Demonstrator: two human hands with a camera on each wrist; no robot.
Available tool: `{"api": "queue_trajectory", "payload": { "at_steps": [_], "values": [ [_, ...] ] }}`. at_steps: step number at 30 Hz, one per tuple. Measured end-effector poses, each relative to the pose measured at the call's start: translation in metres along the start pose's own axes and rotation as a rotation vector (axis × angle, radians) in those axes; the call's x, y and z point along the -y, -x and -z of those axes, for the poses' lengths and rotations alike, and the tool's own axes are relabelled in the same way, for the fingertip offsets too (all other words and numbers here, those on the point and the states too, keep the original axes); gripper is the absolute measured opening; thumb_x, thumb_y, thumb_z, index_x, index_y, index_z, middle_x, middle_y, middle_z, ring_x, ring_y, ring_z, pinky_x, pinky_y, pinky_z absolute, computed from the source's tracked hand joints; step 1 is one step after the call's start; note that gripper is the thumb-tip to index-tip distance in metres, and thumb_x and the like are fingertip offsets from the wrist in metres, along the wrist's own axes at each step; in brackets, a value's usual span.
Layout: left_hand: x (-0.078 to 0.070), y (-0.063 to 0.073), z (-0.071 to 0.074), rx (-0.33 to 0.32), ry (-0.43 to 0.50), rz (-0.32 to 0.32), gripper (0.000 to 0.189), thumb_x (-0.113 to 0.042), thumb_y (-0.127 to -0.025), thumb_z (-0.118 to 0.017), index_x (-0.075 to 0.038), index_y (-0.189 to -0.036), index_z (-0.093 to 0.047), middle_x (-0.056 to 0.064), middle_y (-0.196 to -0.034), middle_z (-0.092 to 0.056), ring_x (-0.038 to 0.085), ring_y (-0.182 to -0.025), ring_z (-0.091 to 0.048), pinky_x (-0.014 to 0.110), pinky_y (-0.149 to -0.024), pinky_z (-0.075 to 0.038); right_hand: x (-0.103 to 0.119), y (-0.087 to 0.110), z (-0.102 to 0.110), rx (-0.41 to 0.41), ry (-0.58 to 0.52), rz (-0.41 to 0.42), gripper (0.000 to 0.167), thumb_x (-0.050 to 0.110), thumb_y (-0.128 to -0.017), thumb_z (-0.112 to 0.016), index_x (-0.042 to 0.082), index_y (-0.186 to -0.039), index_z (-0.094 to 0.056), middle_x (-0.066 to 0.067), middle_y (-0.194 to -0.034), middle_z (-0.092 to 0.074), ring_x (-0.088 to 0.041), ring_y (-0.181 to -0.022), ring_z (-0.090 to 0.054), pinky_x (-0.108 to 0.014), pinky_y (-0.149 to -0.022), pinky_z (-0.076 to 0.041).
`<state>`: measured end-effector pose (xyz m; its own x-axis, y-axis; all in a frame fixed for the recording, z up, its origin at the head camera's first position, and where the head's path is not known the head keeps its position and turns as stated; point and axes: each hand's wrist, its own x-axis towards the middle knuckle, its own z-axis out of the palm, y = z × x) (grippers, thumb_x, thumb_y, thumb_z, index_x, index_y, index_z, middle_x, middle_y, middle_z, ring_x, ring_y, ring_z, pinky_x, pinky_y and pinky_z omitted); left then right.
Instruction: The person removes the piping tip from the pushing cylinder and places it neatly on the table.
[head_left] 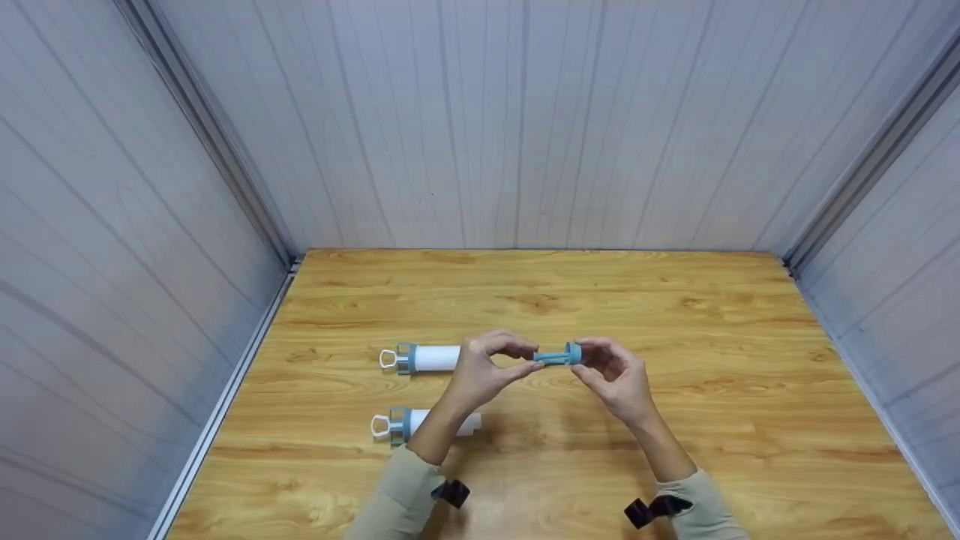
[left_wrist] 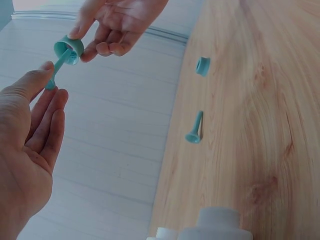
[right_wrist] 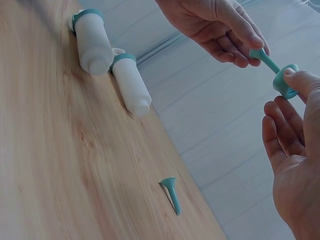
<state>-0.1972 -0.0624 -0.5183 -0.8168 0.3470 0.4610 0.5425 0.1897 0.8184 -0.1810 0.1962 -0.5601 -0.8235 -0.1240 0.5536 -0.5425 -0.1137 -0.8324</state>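
Observation:
My left hand (head_left: 484, 371) pinches the flared end of a slim teal stem (left_wrist: 59, 67) between thumb and fingers. From the right, my right hand (head_left: 619, 382) grips a short teal ring-shaped cap (head_left: 574, 353) by its rim. Both pieces are held in the air above the table, roughly in line; the stem's far end reaches the cap's opening (left_wrist: 64, 48). Whether they are locked together, I cannot tell. On the table lie a loose teal flared stem (left_wrist: 194, 130) and a loose teal ring (left_wrist: 202, 66), hidden behind my hands in the head view.
Two white cylinders (head_left: 436, 358) (right_wrist: 131, 85) with teal collars and white loop handles lie on their sides at the left, partly covered by my left hand and forearm. The wooden table (head_left: 712, 315) is bounded by pale panels (head_left: 480, 127) at the back and sides.

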Motion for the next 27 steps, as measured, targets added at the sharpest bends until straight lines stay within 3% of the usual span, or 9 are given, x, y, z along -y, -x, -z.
{"api": "queue_trajectory", "payload": {
  "at_steps": [5,16,24,27],
  "values": [
    [0.0,0.0,-0.001,-0.01,-0.004,0.01,0.018,-0.014,-0.095,-0.092,-0.007,-0.111,-0.087,0.011,-0.11,-0.086,0.023,-0.1,-0.083,0.032,-0.093,-0.068,-0.001,0.005,0.006,-0.013,-0.006,0.001,0.036,-0.008,-0.098,-0.08,-0.025,-0.126,-0.064,0.007,-0.118,-0.081,-0.012,-0.1,-0.076,-0.02,-0.089,-0.064],
    [-0.001,-0.005,-0.01,-0.014,0.022,-0.057,0.016,-0.008,-0.094,-0.091,-0.004,-0.109,-0.087,0.013,-0.108,-0.087,0.027,-0.097,-0.083,0.033,-0.09,-0.069,-0.001,0.016,0.025,-0.02,0.027,-0.004,0.034,-0.013,-0.097,-0.077,-0.024,-0.127,-0.064,0.006,-0.116,-0.081,-0.011,-0.1,-0.076,-0.019,-0.087,-0.064],
    [-0.006,-0.009,-0.019,0.015,0.023,-0.046,0.018,-0.013,-0.095,-0.091,-0.005,-0.111,-0.087,0.013,-0.109,-0.087,0.026,-0.097,-0.084,0.05,-0.089,-0.07,-0.002,0.026,0.044,-0.054,0.049,-0.018,0.037,-0.028,-0.091,-0.069,-0.025,-0.128,-0.064,0.006,-0.116,-0.081,-0.006,-0.102,-0.076,-0.017,-0.088,-0.064],
    [-0.008,-0.01,-0.021,0.024,0.029,-0.038,0.018,-0.012,-0.095,-0.091,-0.005,-0.111,-0.087,0.013,-0.109,-0.087,0.025,-0.098,-0.084,0.05,-0.089,-0.07,-0.002,0.029,0.052,-0.063,0.047,-0.009,0.038,-0.031,-0.09,-0.068,-0.026,-0.127,-0.063,0.006,-0.116,-0.081,-0.004,-0.103,-0.076,-0.016,-0.087,-0.064]
  ]
}}
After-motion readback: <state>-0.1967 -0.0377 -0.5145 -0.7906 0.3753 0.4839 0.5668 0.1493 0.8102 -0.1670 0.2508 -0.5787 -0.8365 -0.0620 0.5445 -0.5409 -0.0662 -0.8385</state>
